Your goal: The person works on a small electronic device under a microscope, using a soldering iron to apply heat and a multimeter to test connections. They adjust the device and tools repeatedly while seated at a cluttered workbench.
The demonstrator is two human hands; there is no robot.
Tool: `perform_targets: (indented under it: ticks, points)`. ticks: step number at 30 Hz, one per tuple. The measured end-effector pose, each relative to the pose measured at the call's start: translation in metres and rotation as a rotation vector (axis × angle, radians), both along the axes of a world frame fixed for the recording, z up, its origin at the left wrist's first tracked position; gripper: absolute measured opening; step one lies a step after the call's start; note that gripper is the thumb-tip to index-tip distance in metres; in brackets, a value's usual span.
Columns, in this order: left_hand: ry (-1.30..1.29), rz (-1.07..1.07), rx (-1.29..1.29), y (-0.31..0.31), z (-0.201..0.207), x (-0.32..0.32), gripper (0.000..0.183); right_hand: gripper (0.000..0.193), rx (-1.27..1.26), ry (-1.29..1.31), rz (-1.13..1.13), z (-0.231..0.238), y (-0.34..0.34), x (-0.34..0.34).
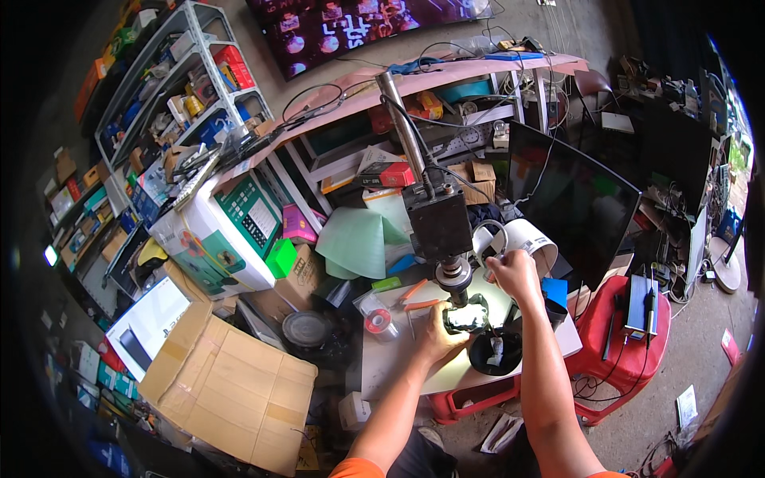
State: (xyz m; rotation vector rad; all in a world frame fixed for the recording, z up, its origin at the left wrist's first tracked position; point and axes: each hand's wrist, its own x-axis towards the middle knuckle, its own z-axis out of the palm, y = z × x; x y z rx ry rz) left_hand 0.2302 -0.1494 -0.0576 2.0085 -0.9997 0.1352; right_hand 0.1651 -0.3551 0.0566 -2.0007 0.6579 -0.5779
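Left hand (438,338): fingers curled around the near side of a small dark piece (466,319), pinching it. The piece sits directly below the lens of a black microscope (440,221), its upper face brightly lit. Right hand (516,277): raised to the right of the lens, fingers curled in together; cannot tell whether anything is pinched between them. It appears close to a white cylinder (532,240); contact cannot be judged.

Just right of and nearer the wearer than the dark piece, a round black container (480,357) stands on the pale bench (384,373), with a small whitish item (497,349) inside. To the left on the bench: a reel with a red centre (379,322) and an orange-handled tool (416,296).

Further out, right: a red stool (594,350) bearing a flat, silvery-blue box (641,304); beyond it, a dark screen (567,203) leaning back. Left: a pale green sheet (351,239), then a large opened cardboard box (231,382). Upper left: a grey metal shelf rack (185,48), densely filled.
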Motion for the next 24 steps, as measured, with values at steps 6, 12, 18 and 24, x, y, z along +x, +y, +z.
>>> perform_targets:
  ticks: [6,12,18,24]
  points:
    - [0.041,-0.016,-0.054,-0.001,-0.004,0.001,0.076,0.039,-0.007,-0.016,0.008,0.005,0.003,-0.003]
    - [0.040,-0.035,-0.091,-0.003,-0.006,0.001,0.078,0.036,0.010,0.008,0.012,0.012,0.006,-0.005]
    - [-0.011,-0.043,-0.082,-0.002,-0.011,0.004,0.082,0.036,-0.032,-0.034,0.020,0.013,0.012,-0.004]
    - [0.038,-0.038,-0.070,-0.002,-0.004,0.001,0.083,0.037,-0.084,-0.057,0.022,0.010,0.014,-0.001]
